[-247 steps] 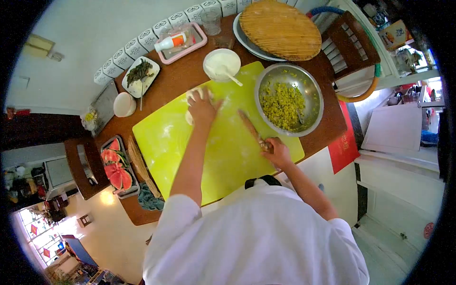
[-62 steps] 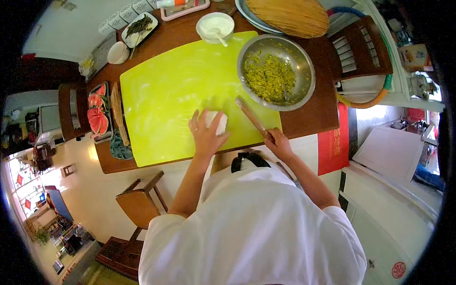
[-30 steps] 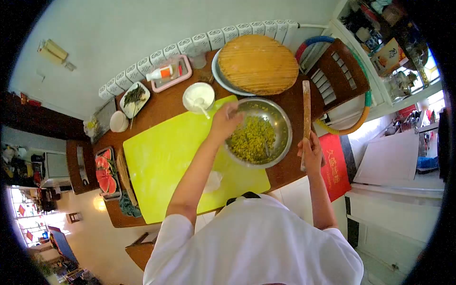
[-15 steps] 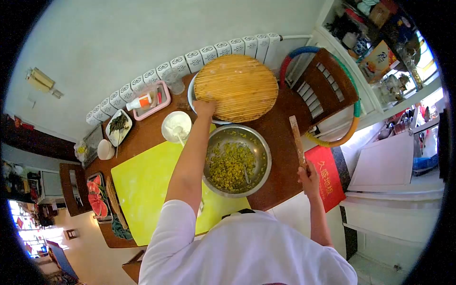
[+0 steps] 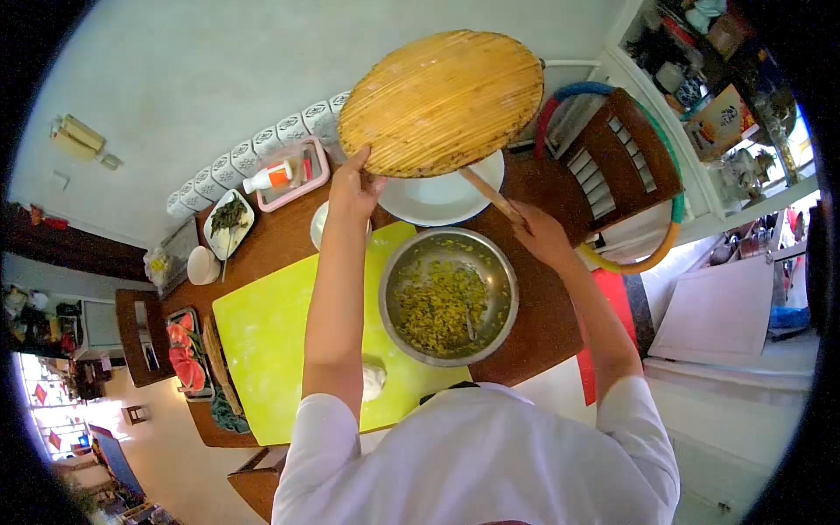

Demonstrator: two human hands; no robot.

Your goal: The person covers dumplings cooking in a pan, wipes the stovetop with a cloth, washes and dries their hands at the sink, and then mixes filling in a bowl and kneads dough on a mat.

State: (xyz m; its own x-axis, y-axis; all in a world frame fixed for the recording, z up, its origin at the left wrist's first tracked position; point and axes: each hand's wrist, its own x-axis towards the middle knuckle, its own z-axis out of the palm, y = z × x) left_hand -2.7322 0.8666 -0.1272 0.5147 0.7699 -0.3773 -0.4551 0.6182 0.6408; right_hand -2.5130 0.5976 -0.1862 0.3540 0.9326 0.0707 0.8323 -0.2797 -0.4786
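Head view: board (image 5: 442, 101) held; bowl (image 5: 499, 284) contains mixture (image 5: 433, 311).

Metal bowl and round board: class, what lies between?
In the head view, a white dish lies between bowl and board, a wooden stick crossing its edge.

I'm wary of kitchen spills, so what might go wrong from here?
The round slatted board might tip, since the left hand holds it only near one edge. The wooden stick in the right hand could get knocked, as its far end disappears behind the board. Any loose flour or crumbs might drop into the uncovered filling if the board swings over the steel bowl.
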